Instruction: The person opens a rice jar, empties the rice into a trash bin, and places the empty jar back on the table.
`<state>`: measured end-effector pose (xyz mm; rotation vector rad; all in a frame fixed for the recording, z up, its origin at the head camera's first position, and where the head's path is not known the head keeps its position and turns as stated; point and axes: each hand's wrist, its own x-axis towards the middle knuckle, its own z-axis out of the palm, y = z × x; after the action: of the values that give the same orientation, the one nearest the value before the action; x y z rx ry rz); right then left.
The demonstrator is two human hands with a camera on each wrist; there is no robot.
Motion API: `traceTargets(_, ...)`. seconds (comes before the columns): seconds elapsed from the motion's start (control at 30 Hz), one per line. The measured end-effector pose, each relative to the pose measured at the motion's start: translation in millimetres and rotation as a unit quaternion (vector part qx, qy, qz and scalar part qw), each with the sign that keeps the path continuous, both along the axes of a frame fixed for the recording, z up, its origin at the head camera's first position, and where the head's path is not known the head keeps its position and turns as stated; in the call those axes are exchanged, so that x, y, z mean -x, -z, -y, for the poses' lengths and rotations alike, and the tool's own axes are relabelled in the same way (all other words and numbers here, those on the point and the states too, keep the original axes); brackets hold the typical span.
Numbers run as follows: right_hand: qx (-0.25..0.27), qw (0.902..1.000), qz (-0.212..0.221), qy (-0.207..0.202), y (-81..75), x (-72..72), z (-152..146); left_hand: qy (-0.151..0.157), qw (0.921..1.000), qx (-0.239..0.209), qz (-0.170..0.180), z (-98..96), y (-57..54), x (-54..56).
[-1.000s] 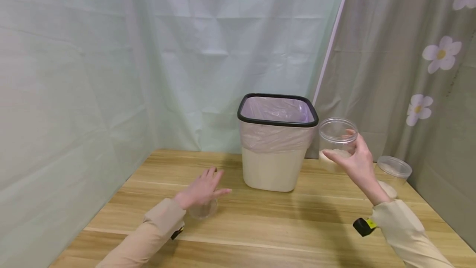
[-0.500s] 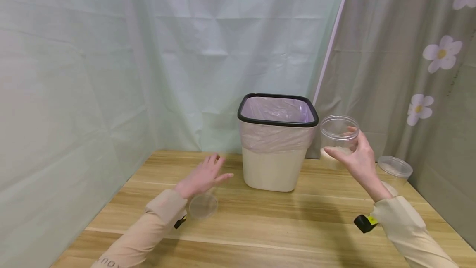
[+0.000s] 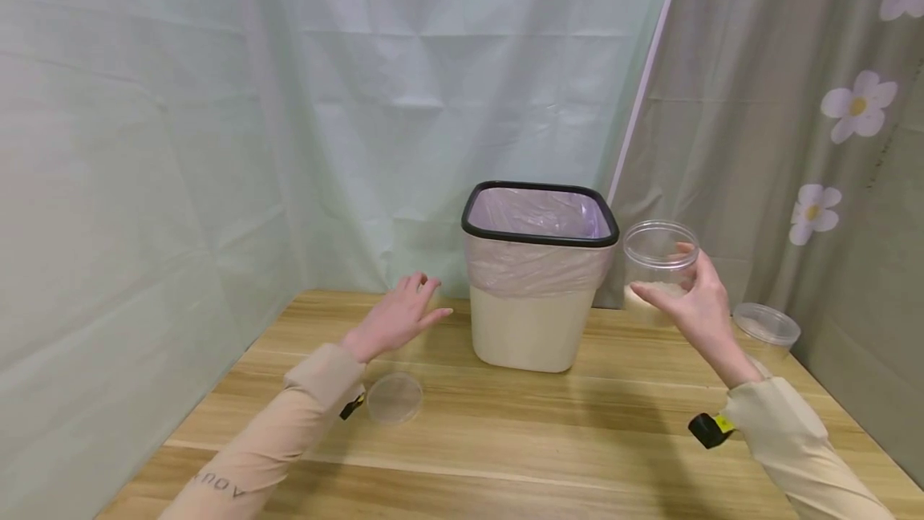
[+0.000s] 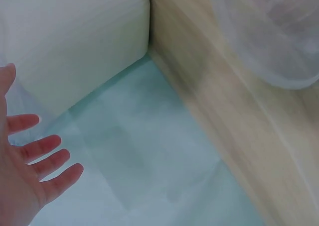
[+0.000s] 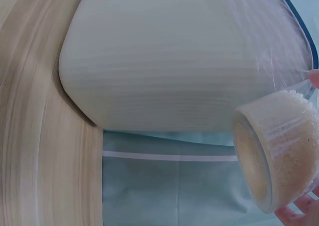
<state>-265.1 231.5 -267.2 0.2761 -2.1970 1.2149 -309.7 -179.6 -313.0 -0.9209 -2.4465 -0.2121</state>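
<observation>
My right hand holds a clear plastic jar in the air, just right of the bin, thumb on the near side and fingers round the far side. The jar has no lid on, and small white grains fill its lower part; their exact kind is unclear. My left hand hovers above the table left of the bin, fingers spread and holding nothing. On the wood behind its wrist lies a clear round lid. The left wrist view shows that hand's fingers apart from everything.
A white bin with a black rim and a pale liner stands at the table's back. A second clear jar, its lid on top, stands at the right, partly behind my right arm. Curtains enclose the wooden table.
My left hand has risen and moved forward, away from the lid, which now shows fully. My right hand has lifted the jar slightly.
</observation>
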Motion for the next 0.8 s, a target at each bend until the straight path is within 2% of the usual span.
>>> traceTargets(0.17,-0.002,1.0,0.008,0.005,-2.4,-0.3,-0.2,-0.005,0.9998,-0.014,-0.016,0.0,-11.6,7.1)
traceTargets(0.43,-0.004,0.9995,0.029,0.01,-5.0,0.7,0.3,-0.011,0.9991,-0.041,-0.004,-3.7,-29.7,14.6)
traceTargets(0.8,-0.016,0.9995,0.017,0.019,-9.9,0.7,1.3,-0.009,0.9953,-0.096,-0.008,-18.7,-55.5,20.5)
